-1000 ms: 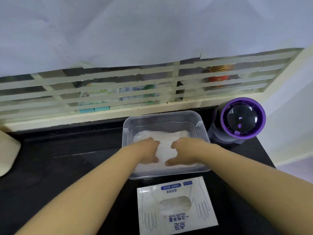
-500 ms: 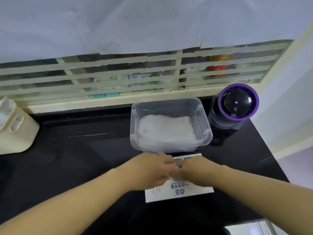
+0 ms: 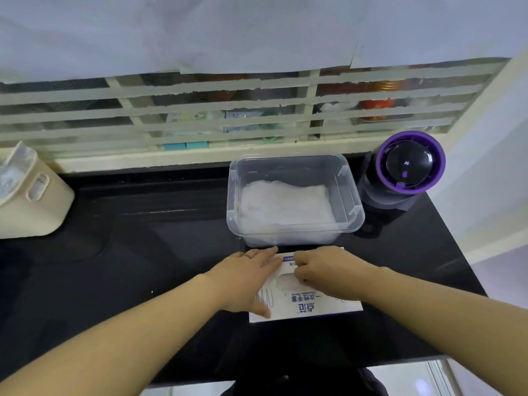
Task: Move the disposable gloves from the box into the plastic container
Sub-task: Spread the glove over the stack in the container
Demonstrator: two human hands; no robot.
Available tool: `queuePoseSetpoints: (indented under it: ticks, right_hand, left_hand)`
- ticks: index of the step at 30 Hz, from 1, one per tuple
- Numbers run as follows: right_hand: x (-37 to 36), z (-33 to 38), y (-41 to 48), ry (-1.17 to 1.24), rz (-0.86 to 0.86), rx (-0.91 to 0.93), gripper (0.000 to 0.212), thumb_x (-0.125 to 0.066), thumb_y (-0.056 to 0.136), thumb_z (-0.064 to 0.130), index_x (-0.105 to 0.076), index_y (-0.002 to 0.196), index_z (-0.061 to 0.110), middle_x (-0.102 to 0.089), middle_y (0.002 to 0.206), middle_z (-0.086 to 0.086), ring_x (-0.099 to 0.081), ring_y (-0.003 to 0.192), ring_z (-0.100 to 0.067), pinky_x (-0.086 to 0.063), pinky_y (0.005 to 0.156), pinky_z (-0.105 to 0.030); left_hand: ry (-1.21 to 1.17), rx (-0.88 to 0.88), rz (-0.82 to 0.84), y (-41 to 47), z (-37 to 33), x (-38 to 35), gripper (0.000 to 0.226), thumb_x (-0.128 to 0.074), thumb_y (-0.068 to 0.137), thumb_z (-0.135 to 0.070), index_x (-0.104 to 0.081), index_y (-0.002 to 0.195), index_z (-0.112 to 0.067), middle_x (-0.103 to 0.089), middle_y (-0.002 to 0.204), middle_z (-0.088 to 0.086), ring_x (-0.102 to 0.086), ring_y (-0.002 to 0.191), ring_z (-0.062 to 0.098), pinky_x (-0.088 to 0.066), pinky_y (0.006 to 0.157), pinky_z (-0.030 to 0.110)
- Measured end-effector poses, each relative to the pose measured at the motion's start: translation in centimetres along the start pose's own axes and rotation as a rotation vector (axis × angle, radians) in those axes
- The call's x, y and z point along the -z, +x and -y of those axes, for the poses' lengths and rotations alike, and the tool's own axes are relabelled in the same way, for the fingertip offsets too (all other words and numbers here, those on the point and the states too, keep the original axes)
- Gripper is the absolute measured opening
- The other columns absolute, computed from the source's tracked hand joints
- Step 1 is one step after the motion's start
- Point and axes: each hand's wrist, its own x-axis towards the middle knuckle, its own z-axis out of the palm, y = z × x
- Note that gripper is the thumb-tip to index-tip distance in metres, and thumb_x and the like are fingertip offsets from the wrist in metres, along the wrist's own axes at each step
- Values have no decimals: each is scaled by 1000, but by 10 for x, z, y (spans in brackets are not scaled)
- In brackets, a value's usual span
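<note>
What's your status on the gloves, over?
Left hand flat on the glove box. Right hand fingers curled at its opening, grip unclear. One stack of gloves in the plastic container. Nothing in the way.

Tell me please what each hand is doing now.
Left hand: open, flat on the glove box.
Right hand: curled at its opening; grip cannot be told.
</note>
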Motion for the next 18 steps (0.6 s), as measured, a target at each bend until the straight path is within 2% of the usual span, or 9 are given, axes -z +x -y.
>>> queuePoseSetpoints:
  ticks: [3, 6, 9, 11, 13, 14, 16, 18]
  right_hand:
    - [22, 8, -7, 18, 145, 3, 14, -53, 94, 11, -57, 106, 15, -43, 114, 0, -51, 86, -22, -43, 67, -34]
    - [50, 13, -10, 66, 182, -33, 17, -50, 96, 11, -56, 110, 18, -47, 116, 3, -50, 90, -16, -47, 77, -30]
    - [87, 6, -16, 223, 95, -189, 14, -44, 101, 21, -56, 108, 20, -53, 109, 6, -54, 94, -14, -46, 82, -27]
    - [112, -4, -22, 340, -28, -280, 15, -43, 101, 27, -55, 108, 21, -57, 101, 9, -56, 92, -10, -47, 85, -25]
    - [130, -16, -27, 487, -172, -335, 14, -43, 101, 29, -54, 106, 23, -57, 93, 13, -56, 88, -7, -46, 81, -20]
    - [136, -21, -29, 568, -225, -361, 13, -43, 101, 29, -54, 105, 22, -58, 93, 10, -57, 89, -10, -46, 81, -22]
    - [137, -32, -34, 791, -276, -403, 16, -44, 101, 27, -56, 101, 18, -61, 98, -3, -58, 93, -23, -49, 85, -32]
    - [133, -37, -40, 1135, -277, -424, 19, -45, 100, 22, -58, 96, 10, -61, 95, -12, -59, 90, -29, -50, 89, -37]
  left_hand:
    - [19, 12, 12, 0, -2, 2, 106, -64, 82, -60, 2, 156, -21, 8, 163, 0, -8, 149, 22, -16, 120, 39]
    - [39, 27, 34, 0, -4, 3, 107, -64, 82, -59, 3, 156, -20, 7, 163, 2, -9, 149, 23, -18, 120, 41]
    - [40, 30, 32, -1, -5, 5, 106, -64, 82, -59, 2, 155, -19, 5, 163, 2, -10, 149, 24, -19, 119, 42]
    - [39, 35, 36, -3, -7, 7, 106, -65, 82, -60, 1, 155, -20, 3, 163, 2, -12, 149, 24, -20, 119, 43]
    - [37, 46, 51, -5, -10, 10, 101, -64, 82, -60, -7, 154, -18, -7, 162, 3, -17, 147, 24, -22, 119, 42]
    - [23, 54, 48, -8, -12, 14, 96, -65, 82, -59, -16, 152, -16, -18, 159, 4, -24, 143, 24, -25, 117, 40]
    - [-121, 76, 8, -13, -15, 21, 84, -68, 81, -56, -26, 146, -22, -37, 146, 2, -40, 130, 20, -36, 108, 34]
    - [-442, 108, -32, -22, -17, 31, 87, -71, 78, -58, -22, 145, -33, -40, 140, -12, -45, 120, 11, -41, 101, 28]
